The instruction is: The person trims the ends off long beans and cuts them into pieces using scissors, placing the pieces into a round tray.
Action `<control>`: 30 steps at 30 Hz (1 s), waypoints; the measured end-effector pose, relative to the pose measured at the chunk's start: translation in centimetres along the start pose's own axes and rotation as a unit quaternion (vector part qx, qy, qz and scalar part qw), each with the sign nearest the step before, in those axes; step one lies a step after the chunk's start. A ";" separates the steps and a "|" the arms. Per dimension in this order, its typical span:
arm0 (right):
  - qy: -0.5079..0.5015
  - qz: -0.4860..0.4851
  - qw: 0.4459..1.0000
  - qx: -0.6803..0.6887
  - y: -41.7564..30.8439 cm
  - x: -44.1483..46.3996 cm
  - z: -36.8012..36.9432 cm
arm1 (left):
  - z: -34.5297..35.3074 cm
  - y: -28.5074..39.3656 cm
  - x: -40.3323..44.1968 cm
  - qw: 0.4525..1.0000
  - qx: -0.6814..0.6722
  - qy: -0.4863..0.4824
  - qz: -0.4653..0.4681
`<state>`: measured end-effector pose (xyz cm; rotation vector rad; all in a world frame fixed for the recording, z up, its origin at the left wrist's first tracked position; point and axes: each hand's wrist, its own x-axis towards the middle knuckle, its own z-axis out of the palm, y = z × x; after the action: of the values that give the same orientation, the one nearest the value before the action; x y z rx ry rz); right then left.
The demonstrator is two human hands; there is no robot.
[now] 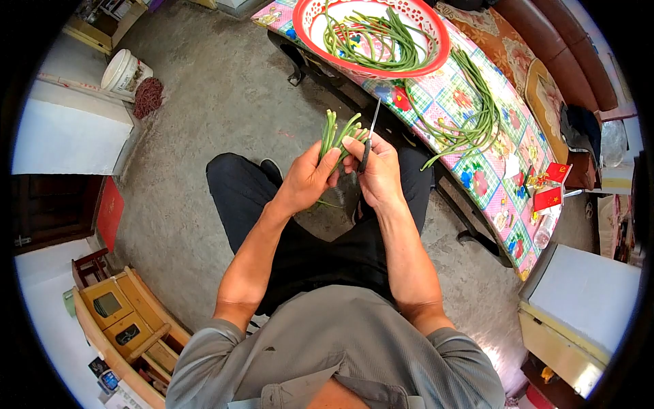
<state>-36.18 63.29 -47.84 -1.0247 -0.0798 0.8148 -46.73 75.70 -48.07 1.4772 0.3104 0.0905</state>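
My left hand [308, 178] is closed around a bunch of cut green stalks [331, 133] that look like garlic scapes, their ends sticking up past the fingers. Right beside it, my right hand [379, 173] grips black-handled scissors [367, 151], the blades pointing up and away from me. The right fingertips also touch the stalks at the side of the bunch. Both hands are above my lap, over the gap between my knees. How far the scissor blades are apart is hard to make out.
A patterned table [487, 180] curves along the right. On it stand a red-rimmed basin [441, 51] with long green stalks, a loose pile of stalks [482, 112] and small red flags [547, 199]. A white bucket [125, 72] and wooden cabinet [126, 307] are at left.
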 end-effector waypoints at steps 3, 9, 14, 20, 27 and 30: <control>-0.009 0.004 1.000 0.014 0.2 0.1 -0.2 | -0.1 -0.3 0.1 1.000 -0.016 -0.017 0.009; -0.011 0.001 1.000 0.024 0.5 0.0 -0.5 | -0.5 -0.3 0.4 0.998 -0.012 -0.042 -0.036; -0.015 -0.004 0.999 0.033 0.5 -0.2 -0.4 | -0.5 -0.2 0.5 0.998 0.058 -0.022 -0.002; -0.037 -0.013 0.999 -0.024 0.2 -0.4 0.3 | -0.4 1.8 0.2 0.980 0.196 -0.018 0.034; -0.024 -0.006 1.000 -0.018 0.0 -0.5 0.4 | -0.7 1.6 0.1 0.968 0.235 -0.045 0.077; -0.032 -0.008 0.999 -0.003 -0.5 -0.7 0.3 | -0.7 2.5 -0.1 0.980 0.185 -0.067 0.010</control>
<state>-36.53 63.01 -47.11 -1.0032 -0.1455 0.8335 -46.70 76.58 -45.67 1.8456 0.2094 -0.0537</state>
